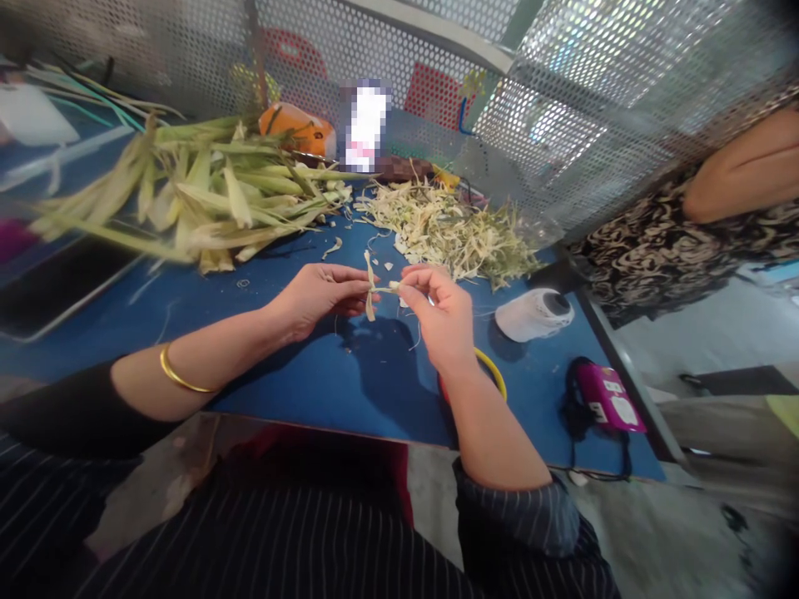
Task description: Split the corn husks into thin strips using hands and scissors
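Over the middle of the blue table, my left hand pinches a small pale strip of corn husk between thumb and fingers. My right hand is closed in a pinch on the other end of the same husk piece, close to the left fingertips. Fine thread hangs beneath the fingers. Beyond the hands lies a heap of shredded husk bits. To the left is a pile of long green-yellow corn husks. A cone of white thread lies on its side to the right of my right hand.
A yellow and red ring is partly hidden by my right forearm. A purple box with black cord sits near the right edge. A dark flat tray-like object lies left. Perforated metal mesh stands behind; a person is at right.
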Demonstrator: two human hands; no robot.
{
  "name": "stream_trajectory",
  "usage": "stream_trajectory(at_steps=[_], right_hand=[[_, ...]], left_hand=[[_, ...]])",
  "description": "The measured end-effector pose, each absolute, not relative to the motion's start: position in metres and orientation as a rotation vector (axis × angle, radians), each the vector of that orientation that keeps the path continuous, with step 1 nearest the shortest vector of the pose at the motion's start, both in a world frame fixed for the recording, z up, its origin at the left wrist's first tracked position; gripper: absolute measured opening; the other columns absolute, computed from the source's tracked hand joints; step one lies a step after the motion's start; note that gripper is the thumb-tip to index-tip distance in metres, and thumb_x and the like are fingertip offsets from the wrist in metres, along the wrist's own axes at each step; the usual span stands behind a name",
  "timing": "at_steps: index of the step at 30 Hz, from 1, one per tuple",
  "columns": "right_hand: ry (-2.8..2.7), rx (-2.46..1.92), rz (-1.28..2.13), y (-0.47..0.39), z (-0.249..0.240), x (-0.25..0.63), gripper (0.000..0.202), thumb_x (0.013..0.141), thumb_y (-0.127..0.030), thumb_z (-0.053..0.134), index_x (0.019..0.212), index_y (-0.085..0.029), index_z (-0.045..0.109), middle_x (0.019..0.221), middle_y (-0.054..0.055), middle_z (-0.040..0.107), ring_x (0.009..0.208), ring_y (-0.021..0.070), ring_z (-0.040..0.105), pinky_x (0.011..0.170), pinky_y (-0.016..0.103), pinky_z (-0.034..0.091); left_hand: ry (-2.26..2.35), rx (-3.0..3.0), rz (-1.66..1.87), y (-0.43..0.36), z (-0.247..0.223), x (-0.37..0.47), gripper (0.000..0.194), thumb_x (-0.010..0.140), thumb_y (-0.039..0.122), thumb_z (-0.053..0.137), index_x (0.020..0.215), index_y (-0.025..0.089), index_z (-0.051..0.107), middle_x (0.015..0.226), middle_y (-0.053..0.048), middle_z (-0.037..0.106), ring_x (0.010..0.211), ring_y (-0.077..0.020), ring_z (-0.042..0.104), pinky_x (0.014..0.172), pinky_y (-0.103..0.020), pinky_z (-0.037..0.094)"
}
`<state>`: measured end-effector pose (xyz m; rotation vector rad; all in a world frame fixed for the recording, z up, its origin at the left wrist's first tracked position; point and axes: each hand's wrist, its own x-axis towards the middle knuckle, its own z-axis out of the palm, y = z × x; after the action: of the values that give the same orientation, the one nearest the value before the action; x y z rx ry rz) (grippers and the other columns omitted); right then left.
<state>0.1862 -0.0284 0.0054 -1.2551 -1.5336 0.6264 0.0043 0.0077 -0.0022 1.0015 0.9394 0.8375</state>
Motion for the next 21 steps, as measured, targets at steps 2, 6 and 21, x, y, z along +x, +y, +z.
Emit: stream_trajectory(at_steps=[2,6,21], right_hand=[[-1.569,-1.278,0.609,-0.029,0.005,0.183,0.004,0.078,-0.023,0.064,0.074,-0.021,0.065,0.102,0.004,0.063,0.103,0.0190,0.057,0.098,0.038,0.039],[-1.609,-1.303,0.644,-0.030,0.003,0.178,0.004,0.075,-0.020,0.067,0.072,-0.021,0.065,0.106,0.005,0.063,0.107,0.0197,0.058,0.101,0.039,0.038],[-1.537,-1.308,0.636,-0.028,-0.004,0.180,0.005,0.072,-0.019,0.072,0.070,-0.021,0.067,0.100,0.004,0.064,0.102,0.0187,0.060,0.095,0.039,0.044]], left_hand=[[0.939,1.006,0.871,0.005,-0.002,0.009,0.030,0.068,0.032,0.080,0.092,0.014,0.076,0.075,-0.006,0.073,0.059,-0.0109,0.064,0.065,-0.025,0.054],[0.927,1.056,0.882,0.001,-0.003,0.015,0.026,0.070,0.032,0.077,0.090,0.016,0.077,0.073,-0.004,0.073,0.061,-0.0105,0.064,0.068,-0.025,0.054],[0.892,1.198,0.859,-0.003,-0.001,0.016,0.022,0.076,0.031,0.072,0.093,0.017,0.077,0.079,-0.006,0.075,0.068,-0.0152,0.070,0.074,-0.029,0.056]])
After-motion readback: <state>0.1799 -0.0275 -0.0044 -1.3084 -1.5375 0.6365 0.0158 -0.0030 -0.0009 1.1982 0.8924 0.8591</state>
